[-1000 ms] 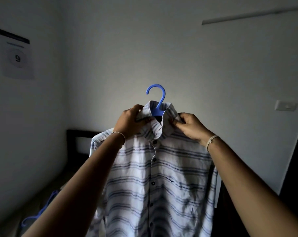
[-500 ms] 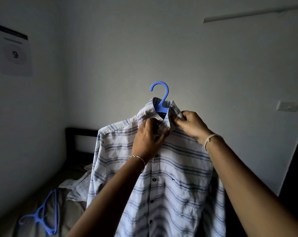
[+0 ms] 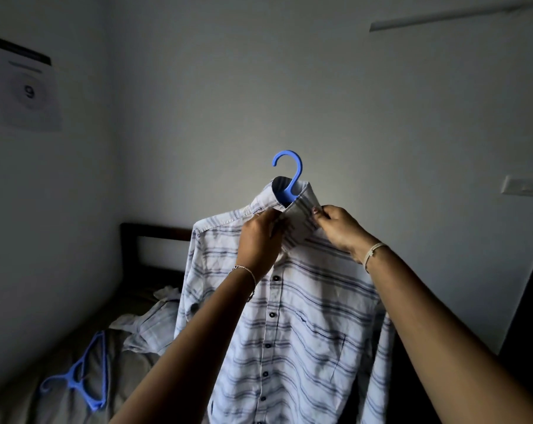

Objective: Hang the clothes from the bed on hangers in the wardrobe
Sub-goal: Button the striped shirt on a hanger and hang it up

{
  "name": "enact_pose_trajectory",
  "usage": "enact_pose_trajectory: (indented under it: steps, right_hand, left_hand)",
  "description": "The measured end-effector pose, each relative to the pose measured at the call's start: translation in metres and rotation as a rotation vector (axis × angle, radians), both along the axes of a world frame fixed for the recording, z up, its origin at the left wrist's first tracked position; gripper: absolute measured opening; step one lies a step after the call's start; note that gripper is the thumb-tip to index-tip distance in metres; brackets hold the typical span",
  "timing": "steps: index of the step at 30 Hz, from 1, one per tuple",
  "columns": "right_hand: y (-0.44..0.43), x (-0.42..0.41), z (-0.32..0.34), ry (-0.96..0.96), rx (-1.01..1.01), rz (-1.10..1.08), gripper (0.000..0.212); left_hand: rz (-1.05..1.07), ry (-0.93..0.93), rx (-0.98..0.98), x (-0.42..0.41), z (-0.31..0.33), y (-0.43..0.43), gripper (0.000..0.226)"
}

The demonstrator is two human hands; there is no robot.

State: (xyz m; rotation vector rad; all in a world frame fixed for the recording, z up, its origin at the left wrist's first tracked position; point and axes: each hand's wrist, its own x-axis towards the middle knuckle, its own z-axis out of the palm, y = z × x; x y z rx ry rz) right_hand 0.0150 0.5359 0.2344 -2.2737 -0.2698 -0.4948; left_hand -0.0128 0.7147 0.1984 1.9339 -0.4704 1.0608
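Note:
A white shirt with blue-grey stripes (image 3: 305,316) hangs on a blue plastic hanger (image 3: 289,179) held up in front of me, only the hook and neck of the hanger showing above the collar. My left hand (image 3: 259,243) pinches the left side of the collar opening at the top button. My right hand (image 3: 338,228) pinches the right collar flap. The buttons below the collar are done up. On the bed (image 3: 130,371) at lower left lie another striped garment (image 3: 149,325) and spare blue hangers (image 3: 81,374).
A dark headboard (image 3: 155,237) stands against the back wall. A paper sign with a 9 (image 3: 29,90) is stuck on the left wall. A wall switch (image 3: 522,186) sits at right, beside a dark opening (image 3: 528,316) at the right edge.
My left hand moved from the left shoulder side of the collar to the front opening. The shirt shifted right and turned slightly, showing more of the bed and the spare hangers.

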Motion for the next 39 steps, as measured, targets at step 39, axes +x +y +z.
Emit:
enact_pose_trajectory:
  steps: [39]
  right_hand:
    - [-0.064, -0.064, 0.017, -0.077, 0.047, -0.042, 0.040]
  left_hand:
    - [-0.084, 0.160, 0.205, 0.021, 0.043, -0.007, 0.032]
